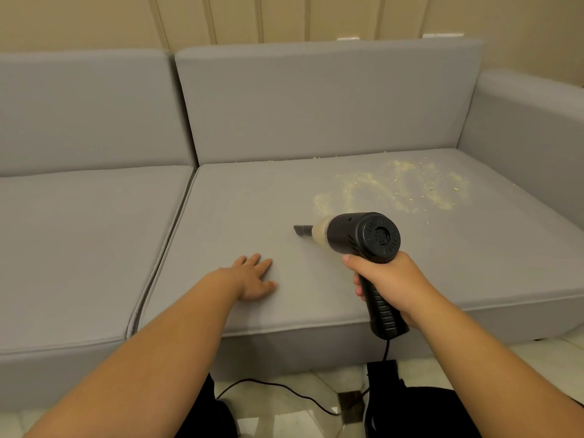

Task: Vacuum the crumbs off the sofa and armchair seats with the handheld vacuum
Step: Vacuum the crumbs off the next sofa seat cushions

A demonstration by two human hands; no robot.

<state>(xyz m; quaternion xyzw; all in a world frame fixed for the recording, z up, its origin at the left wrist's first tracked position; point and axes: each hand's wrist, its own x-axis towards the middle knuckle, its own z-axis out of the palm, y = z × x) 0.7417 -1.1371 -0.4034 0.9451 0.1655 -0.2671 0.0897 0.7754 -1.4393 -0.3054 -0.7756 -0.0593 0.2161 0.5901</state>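
Note:
A black handheld vacuum (363, 237) with a clear dust cup and a narrow dark nozzle points left over the right seat cushion (237, 210) of a grey sofa. My right hand (388, 282) grips its ribbed handle. The nozzle tip sits close to the fabric near the cushion's middle. Pale yellow crumbs (401, 188) lie scattered across the cushion's back right part, behind and to the right of the vacuum. My left hand (256, 278) rests flat on the cushion near its front, fingers spread, to the left of the nozzle.
The left seat cushion (85, 241) adjoins across a seam. A grey armrest (531, 134) bounds the right side. The vacuum's black cord (284, 388) trails over the pale tiled floor by my dark-clothed knees.

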